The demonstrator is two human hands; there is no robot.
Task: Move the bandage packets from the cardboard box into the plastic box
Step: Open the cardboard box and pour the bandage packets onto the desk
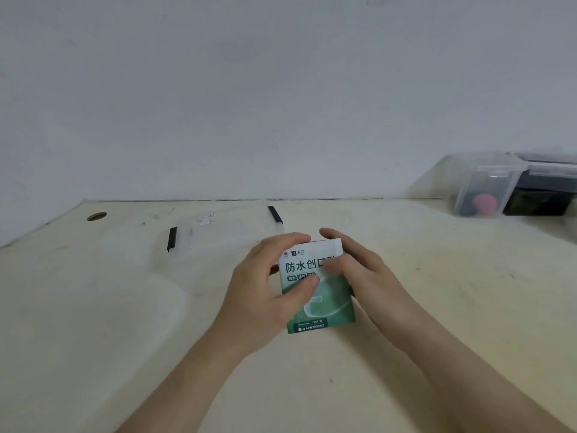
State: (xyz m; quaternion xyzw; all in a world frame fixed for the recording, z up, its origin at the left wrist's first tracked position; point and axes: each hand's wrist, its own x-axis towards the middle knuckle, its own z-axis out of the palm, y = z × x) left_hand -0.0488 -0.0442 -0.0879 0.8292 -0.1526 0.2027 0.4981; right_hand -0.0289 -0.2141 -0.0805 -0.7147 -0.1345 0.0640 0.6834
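Observation:
A green and white cardboard box [324,310] with printed characters stands upright on the pale table [93,323], near the middle. My left hand [265,292] grips its left side, thumb lying across the front face. My right hand [371,276] holds the right side, with fingers over the top flap and the thumb on the front. The box's top looks closed and no bandage packets show. A clear, shallow plastic box [218,242] with two black clips lies just behind and to the left of the hands.
At the back right stands a clear lidded container [480,189] with a red thing inside, next to a dark box [537,198]. A round hole [96,216] is cut in the table's far left. A white wall runs along the back edge.

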